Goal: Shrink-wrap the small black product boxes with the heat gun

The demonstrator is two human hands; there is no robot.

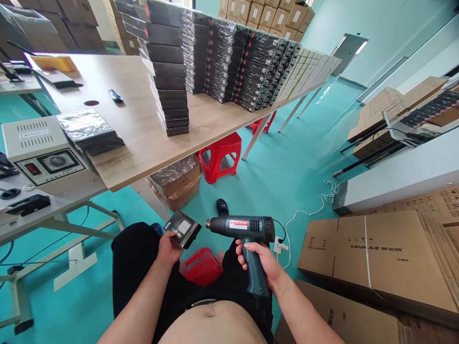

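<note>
My right hand (263, 263) is wrapped round the grip of a dark green heat gun (247, 227), its metal nozzle pointing left. In my left hand (170, 248) is a small black box (182, 230) with a pale label, tilted in front of the nozzle and a short gap away from it. The box looks glossy, as if covered in film. Both things are held above my lap, below the table's edge.
Tall stacks of black boxes (168, 71) stand on the wooden table (136, 160), beside film-wrapped boxes (91, 131) and a control unit (46, 153). Red stools (222, 153) are under the table edge. Cartons (358, 253) and a white cable (301, 212) lie at right.
</note>
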